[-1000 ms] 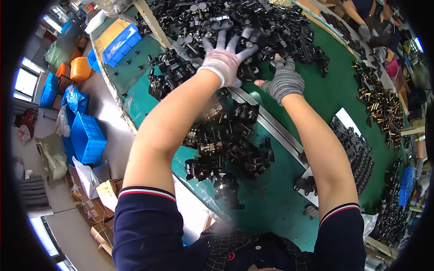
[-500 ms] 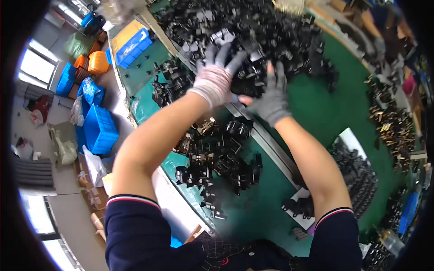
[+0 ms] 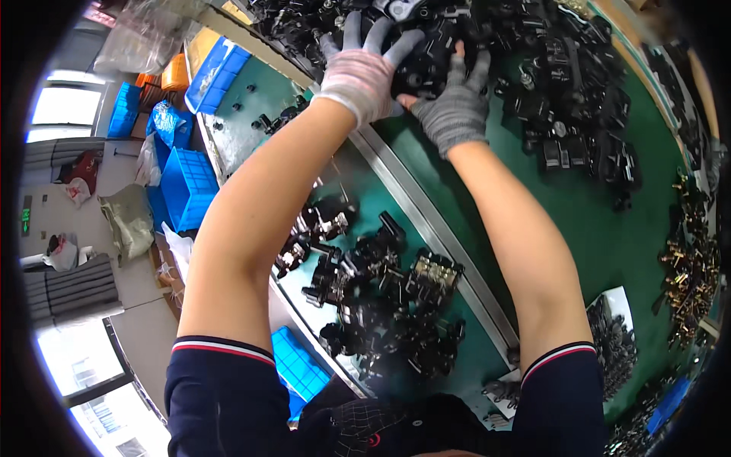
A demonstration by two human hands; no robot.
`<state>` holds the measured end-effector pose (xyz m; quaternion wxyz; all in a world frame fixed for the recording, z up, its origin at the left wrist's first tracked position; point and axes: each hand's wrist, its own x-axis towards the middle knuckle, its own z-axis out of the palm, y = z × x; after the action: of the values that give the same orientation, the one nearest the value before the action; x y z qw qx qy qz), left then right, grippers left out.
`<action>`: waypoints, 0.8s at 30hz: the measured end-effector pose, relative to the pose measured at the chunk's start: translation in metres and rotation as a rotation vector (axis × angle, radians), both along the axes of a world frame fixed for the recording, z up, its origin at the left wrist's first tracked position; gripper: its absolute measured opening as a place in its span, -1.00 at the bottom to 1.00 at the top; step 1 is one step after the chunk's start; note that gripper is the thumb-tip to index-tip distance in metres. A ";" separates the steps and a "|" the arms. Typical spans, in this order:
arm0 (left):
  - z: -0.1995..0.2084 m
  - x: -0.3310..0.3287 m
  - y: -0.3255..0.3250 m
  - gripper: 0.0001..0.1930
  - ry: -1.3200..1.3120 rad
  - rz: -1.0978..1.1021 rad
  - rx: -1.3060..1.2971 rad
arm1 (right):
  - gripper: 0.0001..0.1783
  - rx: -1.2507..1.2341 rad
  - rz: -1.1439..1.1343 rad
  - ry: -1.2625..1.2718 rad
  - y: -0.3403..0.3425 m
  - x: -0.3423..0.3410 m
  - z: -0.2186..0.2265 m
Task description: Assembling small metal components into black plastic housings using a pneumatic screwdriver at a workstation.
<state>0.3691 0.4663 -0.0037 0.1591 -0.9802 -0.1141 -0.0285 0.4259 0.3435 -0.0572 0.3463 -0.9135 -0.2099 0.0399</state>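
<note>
Both my arms reach far forward over a green work surface [image 3: 426,228]. My left hand [image 3: 359,76], in a pale striped knit glove, lies spread with its fingers over the near side of a large pile of black parts [image 3: 297,27]. To its right is my right hand [image 3: 457,110] in a grey knit glove, fingers stretched and thumb out toward the left hand. Between the two hands lie black parts of that pile, partly covered by the fingers. Bare fingertips show at the right glove's thumb and one finger. Neither hand visibly grips a part.
A metal rail [image 3: 419,206] crosses the table diagonally. Nearer me lies a cluster of black and metal assemblies [image 3: 381,297]. Small brass-coloured pieces [image 3: 689,266] are heaped at the right. Blue crates [image 3: 190,186] stand left of the table. Black parts sit on a white sheet [image 3: 620,305].
The view has shifted, and the pile now sits higher in it. Both hands remain spread at the pile, close together. More black parts show right of my right hand.
</note>
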 end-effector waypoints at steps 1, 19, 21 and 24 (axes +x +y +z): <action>0.000 0.013 0.007 0.08 -0.004 0.023 0.004 | 0.39 -0.018 0.007 0.018 0.008 0.016 0.001; 0.080 0.047 0.070 -0.24 0.093 -0.253 -0.694 | 0.37 -0.362 0.022 -0.044 0.076 0.158 -0.013; 0.096 -0.004 0.087 -0.31 0.144 -0.146 -1.029 | 0.33 -0.373 0.017 -0.086 0.068 0.157 -0.003; 0.096 -0.065 0.107 -0.36 0.261 -0.011 -1.101 | -0.01 -0.549 0.119 -0.014 0.042 0.144 0.027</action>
<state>0.3043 0.5732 0.0927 -0.3630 -0.9146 -0.0865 0.1556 0.5700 0.3852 -0.0306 0.0814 -0.9594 -0.2470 0.1095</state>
